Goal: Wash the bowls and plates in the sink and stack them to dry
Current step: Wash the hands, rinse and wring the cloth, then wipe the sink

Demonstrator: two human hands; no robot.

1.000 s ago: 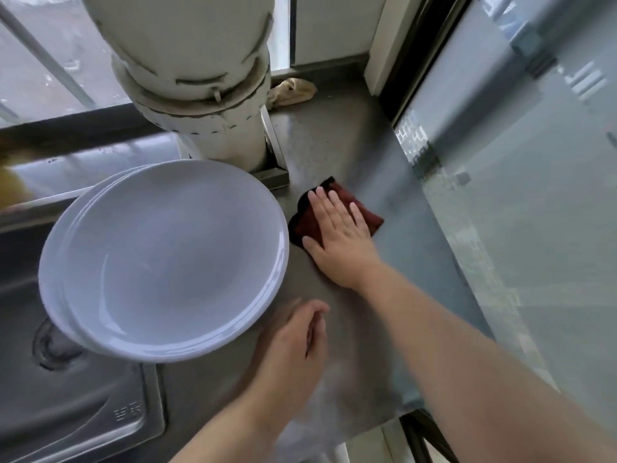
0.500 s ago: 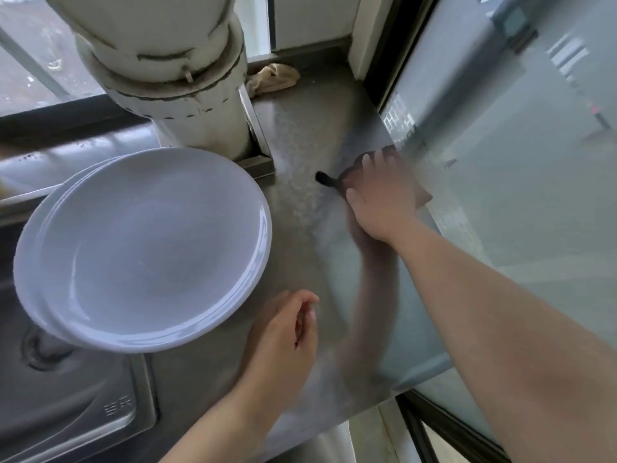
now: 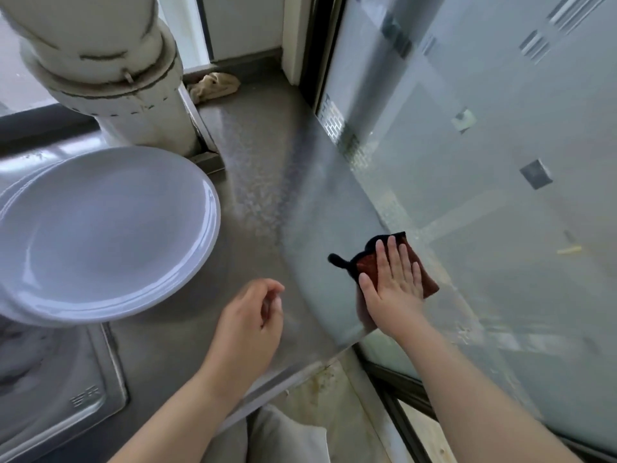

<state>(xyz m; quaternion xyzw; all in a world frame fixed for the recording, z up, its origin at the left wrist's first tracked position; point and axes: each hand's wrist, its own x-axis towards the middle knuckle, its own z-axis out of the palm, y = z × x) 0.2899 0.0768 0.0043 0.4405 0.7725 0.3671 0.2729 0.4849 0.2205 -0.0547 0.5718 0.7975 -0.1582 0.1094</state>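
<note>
While the right hand [image 3: 392, 289] presses a dark red cloth [image 3: 369, 267] flat against the counter [image 3: 267, 202] beside the glass door [image 3: 484, 162], fingers straight, the left hand [image 3: 248, 324] hangs loosely curled and holds nothing. Stacked white plates [image 3: 100, 235] sit to the left, overhanging the sink [image 3: 66, 389], just beyond the left hand and well apart from the right. A careless knock from the near hand could tip them.

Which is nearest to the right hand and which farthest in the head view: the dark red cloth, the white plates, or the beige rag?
1. Dark red cloth, under the right hand.
2. White plates, left, by the sink.
3. Beige rag, at the counter's far back.
</note>
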